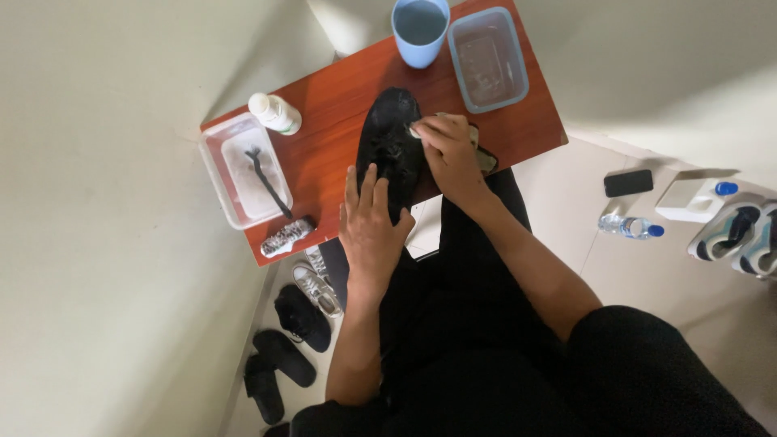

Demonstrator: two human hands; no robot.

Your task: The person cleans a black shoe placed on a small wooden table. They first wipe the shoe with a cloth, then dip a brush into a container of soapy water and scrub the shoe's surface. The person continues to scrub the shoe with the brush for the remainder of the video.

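A black shoe [390, 137] lies lengthwise in the middle of a small reddish-brown table [340, 105]. My left hand [371, 222] rests flat on the shoe's near end, fingers spread. My right hand [449, 154] is closed around a small pale object, perhaps a cloth or brush, whose tip [414, 132] touches the shoe's right side. A dark piece pokes out beside my right wrist.
On the table: a blue cup [420, 31], a clear tub [487, 58], a white bottle [273, 112], a clear tray [236, 186] holding a black brush, a speckled roll [286, 237]. On the floor lie shoes [303, 320], a phone [628, 183], a water bottle [630, 226], sneakers [740, 235].
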